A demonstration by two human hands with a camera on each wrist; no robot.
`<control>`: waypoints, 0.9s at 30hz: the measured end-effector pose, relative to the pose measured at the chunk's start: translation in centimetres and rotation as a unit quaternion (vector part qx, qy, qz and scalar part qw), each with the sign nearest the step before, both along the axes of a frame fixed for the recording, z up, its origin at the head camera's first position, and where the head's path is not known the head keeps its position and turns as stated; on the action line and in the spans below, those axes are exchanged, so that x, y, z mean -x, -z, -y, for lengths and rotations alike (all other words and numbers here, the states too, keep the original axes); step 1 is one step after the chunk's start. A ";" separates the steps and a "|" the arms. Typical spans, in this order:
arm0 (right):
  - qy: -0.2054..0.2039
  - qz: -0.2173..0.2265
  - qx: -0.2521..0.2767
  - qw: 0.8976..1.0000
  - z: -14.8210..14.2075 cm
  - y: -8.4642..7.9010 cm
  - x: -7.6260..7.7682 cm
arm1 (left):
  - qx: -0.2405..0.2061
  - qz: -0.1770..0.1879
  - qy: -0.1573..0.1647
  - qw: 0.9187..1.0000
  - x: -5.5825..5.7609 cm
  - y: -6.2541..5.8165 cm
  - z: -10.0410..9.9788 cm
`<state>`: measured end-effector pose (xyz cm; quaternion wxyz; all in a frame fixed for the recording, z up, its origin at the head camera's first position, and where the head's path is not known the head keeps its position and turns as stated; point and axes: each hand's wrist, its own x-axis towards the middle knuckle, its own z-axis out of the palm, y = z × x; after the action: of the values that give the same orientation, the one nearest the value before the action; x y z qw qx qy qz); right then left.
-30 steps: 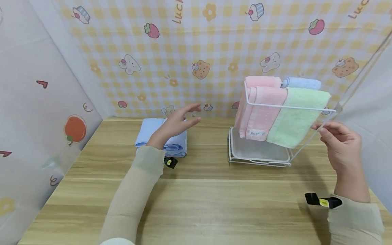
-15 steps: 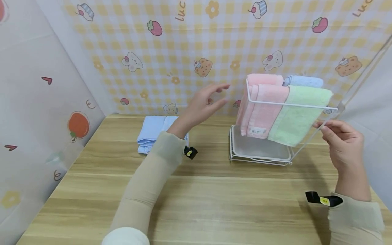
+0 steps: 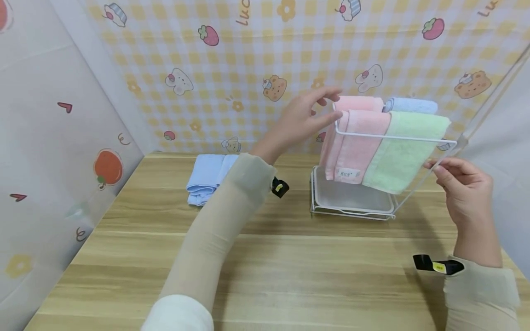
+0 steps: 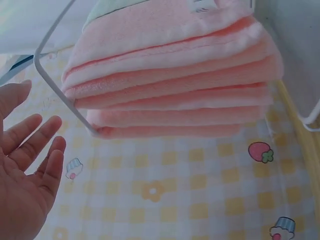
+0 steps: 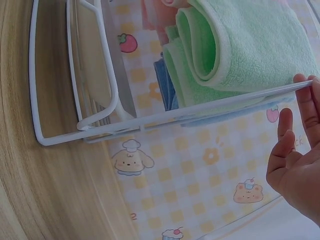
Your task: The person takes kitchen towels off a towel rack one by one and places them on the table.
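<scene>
A white wire rack (image 3: 364, 134) stands at the right of the table, pink towels (image 3: 360, 151) and a green towel (image 3: 407, 154) draped over its top. Behind these show a pink towel (image 3: 358, 104) and a light blue towel (image 3: 413, 105). My right hand (image 3: 468, 191) pinches the rack's sloping side wire between thumb and fingertips. In the right wrist view the fingertips meet that side wire (image 5: 200, 108). My left hand (image 3: 302, 117) is at the rack's upper left corner, fingers spread. The left wrist view shows a gap between the left hand (image 4: 30, 165) and the wire.
A folded blue cloth (image 3: 209, 170) lies at the back left of the table, partly behind the left sleeve. A pale tray (image 3: 352, 193) sits in the rack's base. The wooden table (image 3: 310, 276) meets a checked backdrop (image 3: 232, 69) at the back.
My left hand has moved right and up, from over the folded blue cloth to the rack's upper left corner. My right hand stays on the side wire.
</scene>
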<state>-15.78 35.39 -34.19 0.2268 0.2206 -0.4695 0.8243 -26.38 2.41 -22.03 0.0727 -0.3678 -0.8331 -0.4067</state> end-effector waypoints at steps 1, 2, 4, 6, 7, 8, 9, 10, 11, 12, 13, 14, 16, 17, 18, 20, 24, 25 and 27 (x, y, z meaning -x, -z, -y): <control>0.000 -0.002 -0.001 1.000 0.0 0.0 0.0 | 0.010 -0.001 -0.001 1.000 0.1 -0.4 -0.3; 0.000 -0.004 -0.002 1.000 0.0 0.0 0.1 | 0.021 -0.004 -0.001 1.000 0.2 -0.7 -0.6; -0.001 -0.005 -0.005 1.000 -0.1 -0.1 0.1 | 0.052 -0.011 0.001 0.999 0.4 -1.3 -1.3; 0.001 -0.004 -0.006 1.000 -0.1 -0.1 0.1 | 0.083 -0.008 0.004 0.997 0.6 -1.7 -1.8; 0.001 -0.004 -0.007 1.000 -0.1 -0.1 0.1 | 0.098 -0.005 0.005 0.995 0.7 -1.8 -2.1; 0.002 -0.004 -0.008 1.000 -0.1 -0.2 0.2 | 0.111 0.000 0.005 0.994 0.8 -1.9 -2.4; 0.000 -0.004 -0.009 1.000 -0.1 -0.2 0.2 | 0.125 0.003 0.003 0.992 0.9 -2.0 -2.6; -0.001 -0.005 -0.009 1.000 -0.1 -0.1 0.2 | 0.134 0.010 0.002 0.991 1.0 -2.1 -2.9; -0.001 -0.007 -0.009 1.000 -0.1 -0.1 0.1 | 0.143 0.015 0.002 0.990 1.0 -2.2 -3.1; -0.003 -0.009 -0.010 1.000 -0.1 -0.1 0.1 | 0.152 0.016 0.003 0.988 1.1 -2.2 -3.2; -0.004 -0.011 -0.011 1.000 -0.1 0.0 0.1 | 0.161 0.013 0.005 0.987 1.1 -2.2 -3.4; -0.005 -0.013 -0.012 1.000 -0.1 0.0 0.2 | 0.168 0.010 0.008 0.986 1.1 -2.2 -3.6; -0.005 -0.016 -0.017 1.000 -0.1 0.1 0.2 | 0.176 0.005 0.012 0.984 1.1 -2.2 -3.8; -0.003 -0.015 -0.021 1.000 -0.1 0.1 0.2 | 0.181 0.003 0.013 0.983 1.1 -2.2 -3.9; -0.001 -0.015 -0.024 1.000 -0.1 0.2 0.2 | 0.184 0.001 0.013 0.983 1.1 -2.2 -4.0; 0.010 -0.013 -0.031 0.999 0.0 0.2 0.1 | 0.187 -0.001 0.011 0.982 1.1 -2.2 -4.1; 0.042 -0.006 -0.041 0.998 0.0 0.1 0.1 | 0.192 -0.012 0.010 0.981 1.2 -2.3 -4.3; 0.047 -0.004 -0.043 0.998 0.0 0.1 0.0 | 0.194 -0.015 0.009 0.981 1.1 -2.3 -4.4; 0.046 -0.005 -0.042 0.998 -0.1 0.0 0.0 | 0.202 -0.022 0.006 0.979 1.1 -2.4 -4.6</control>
<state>-15.76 35.45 -34.21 0.2576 0.2119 -0.5124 0.7914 -27.45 6.97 -19.63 0.0123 -0.3886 -0.8941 -0.2224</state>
